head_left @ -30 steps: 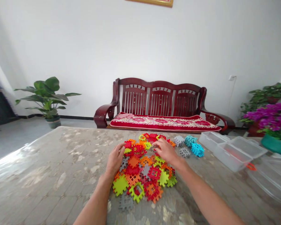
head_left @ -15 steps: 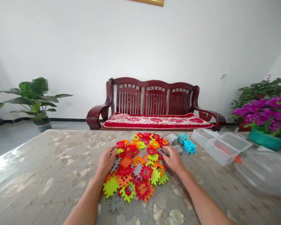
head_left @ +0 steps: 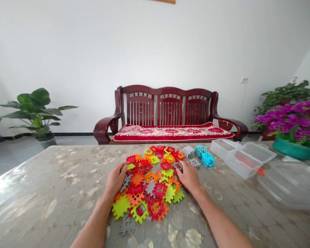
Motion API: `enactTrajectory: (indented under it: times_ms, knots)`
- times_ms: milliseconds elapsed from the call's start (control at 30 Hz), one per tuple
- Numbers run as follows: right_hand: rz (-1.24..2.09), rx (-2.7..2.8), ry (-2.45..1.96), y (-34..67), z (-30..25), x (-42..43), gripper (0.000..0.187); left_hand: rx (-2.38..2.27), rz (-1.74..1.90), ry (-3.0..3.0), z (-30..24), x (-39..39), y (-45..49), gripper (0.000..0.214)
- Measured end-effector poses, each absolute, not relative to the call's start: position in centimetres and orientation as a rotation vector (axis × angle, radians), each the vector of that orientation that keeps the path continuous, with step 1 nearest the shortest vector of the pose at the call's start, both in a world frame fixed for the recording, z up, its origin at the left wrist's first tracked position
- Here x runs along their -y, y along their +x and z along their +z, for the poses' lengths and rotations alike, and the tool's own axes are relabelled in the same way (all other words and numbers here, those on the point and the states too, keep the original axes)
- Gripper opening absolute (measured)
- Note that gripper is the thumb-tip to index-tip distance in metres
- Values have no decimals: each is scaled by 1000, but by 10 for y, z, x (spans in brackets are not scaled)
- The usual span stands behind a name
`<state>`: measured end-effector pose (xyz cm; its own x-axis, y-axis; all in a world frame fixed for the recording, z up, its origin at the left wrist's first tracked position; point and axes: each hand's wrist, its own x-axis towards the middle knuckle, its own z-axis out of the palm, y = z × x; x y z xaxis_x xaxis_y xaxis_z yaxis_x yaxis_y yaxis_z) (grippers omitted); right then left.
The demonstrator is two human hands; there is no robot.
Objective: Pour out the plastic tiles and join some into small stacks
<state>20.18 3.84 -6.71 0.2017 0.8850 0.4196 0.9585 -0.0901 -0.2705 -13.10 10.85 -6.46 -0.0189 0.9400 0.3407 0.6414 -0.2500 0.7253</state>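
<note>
A pile of flat interlocking plastic tiles (head_left: 150,186) in red, orange, lime green and grey lies in the middle of the marble-patterned table (head_left: 54,193). My left hand (head_left: 115,179) rests on the pile's left edge with its fingers curved over the tiles. My right hand (head_left: 188,176) sits at the pile's right edge, fingertips pinched on a grey tile (head_left: 178,167). Small stacks of grey tiles (head_left: 188,152) and turquoise tiles (head_left: 204,156) stand just beyond the right hand. One loose grey tile (head_left: 127,225) lies at the pile's near side.
Clear plastic boxes (head_left: 241,156) and a large clear lid (head_left: 291,186) stand at the table's right. A teal pot of purple flowers (head_left: 294,129) is at far right. A dark red wooden bench (head_left: 167,117) stands behind the table, and a potted plant (head_left: 36,112) at left.
My right hand has drawn back from the far part of the pile to its right edge and closed on a grey tile. My left hand has stayed on the left edge.
</note>
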Motion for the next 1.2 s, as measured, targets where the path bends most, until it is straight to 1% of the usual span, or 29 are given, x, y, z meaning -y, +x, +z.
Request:
enactTrajectory:
  times_ms: [133,233,367,467,633,867,1067,1200]
  knots:
    - [-196,1612,-1868,206,-68,-39,39,-1642,1153,1915,-64,-108,-132,46]
    - [-282,1480,-1806,222,-67,-38,41,-1645,1133,1911,-65,-109,-134,47]
    - [-372,1271,-1926,253,-65,-31,45,-1666,1129,1911,-67,-110,-135,47]
    - [-360,1200,-2052,269,-64,-27,48,-1676,1125,1914,-66,-109,-135,47]
    - [-267,1187,-2110,274,-64,-26,51,-1685,1103,1915,-65,-109,-135,47]
    - [-170,1239,-2068,277,-72,-32,56,-1690,1099,1910,-67,-110,-136,49]
    - [-174,1277,-2164,279,-76,-35,74,-1700,1096,1892,-67,-109,-136,47]
    - [-262,1342,-2197,281,-79,-37,70,-1674,1121,1876,-65,-106,-134,45]
